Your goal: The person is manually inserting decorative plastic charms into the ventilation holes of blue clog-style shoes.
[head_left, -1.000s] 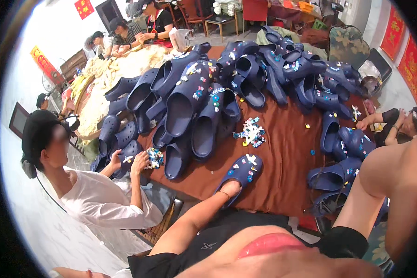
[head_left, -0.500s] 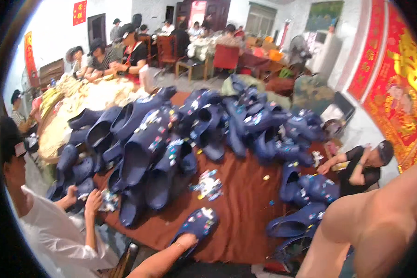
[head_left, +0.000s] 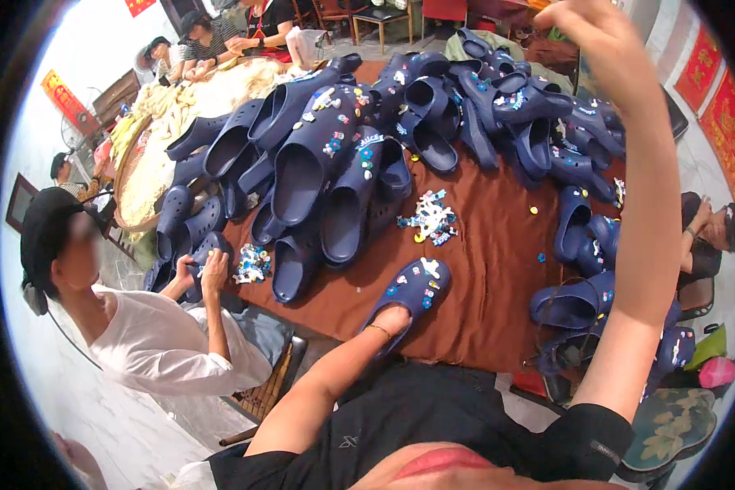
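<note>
My left hand point(head_left: 397, 318) reaches into the foot opening of a navy blue clog point(head_left: 420, 286) at the table's near edge and holds it. Its fingers are hidden inside. White, blue and yellow shoe charms dot the clog's upper. My right hand point(head_left: 588, 33) is raised at the top right, well above the table, its visible fingers stretched out to the left and nothing seen in them; the top edge cuts part of it off. Just beyond my clog lies a loose pile of small charms point(head_left: 431, 219) on the brown cloth point(head_left: 482, 318).
Heaps of navy clogs point(head_left: 302, 184) cover the table's far and left side; more clogs point(head_left: 567, 306) lie at the right. A person in a white shirt point(head_left: 159, 335) handles a clog on my left, beside another charm pile point(head_left: 253, 264). Another person point(head_left: 702, 237) sits at the right.
The view has tilted down, bringing the table closer and my torso into sight. My right arm is now stretched upward instead of bent near the camera. My left hand stays in the clog.
</note>
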Action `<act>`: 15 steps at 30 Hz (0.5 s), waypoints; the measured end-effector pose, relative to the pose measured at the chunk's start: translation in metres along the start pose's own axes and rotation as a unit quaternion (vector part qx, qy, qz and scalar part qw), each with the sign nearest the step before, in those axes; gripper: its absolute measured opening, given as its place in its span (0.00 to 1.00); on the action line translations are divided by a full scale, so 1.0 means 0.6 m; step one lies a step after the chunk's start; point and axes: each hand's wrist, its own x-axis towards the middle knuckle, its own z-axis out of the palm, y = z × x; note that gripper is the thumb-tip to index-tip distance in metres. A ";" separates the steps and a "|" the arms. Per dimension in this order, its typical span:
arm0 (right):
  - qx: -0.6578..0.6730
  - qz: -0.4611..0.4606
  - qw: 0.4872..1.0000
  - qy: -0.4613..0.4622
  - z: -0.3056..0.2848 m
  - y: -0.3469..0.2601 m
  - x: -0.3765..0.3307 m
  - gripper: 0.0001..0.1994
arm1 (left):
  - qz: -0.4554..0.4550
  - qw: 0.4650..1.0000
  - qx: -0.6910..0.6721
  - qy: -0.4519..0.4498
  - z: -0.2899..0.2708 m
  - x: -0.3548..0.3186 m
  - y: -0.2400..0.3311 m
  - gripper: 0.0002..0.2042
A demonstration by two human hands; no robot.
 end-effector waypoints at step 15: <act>-0.074 -0.040 0.937 -0.339 0.169 0.329 -0.215 0.19 | -0.100 0.987 0.029 -0.120 0.048 -0.056 -0.080 0.21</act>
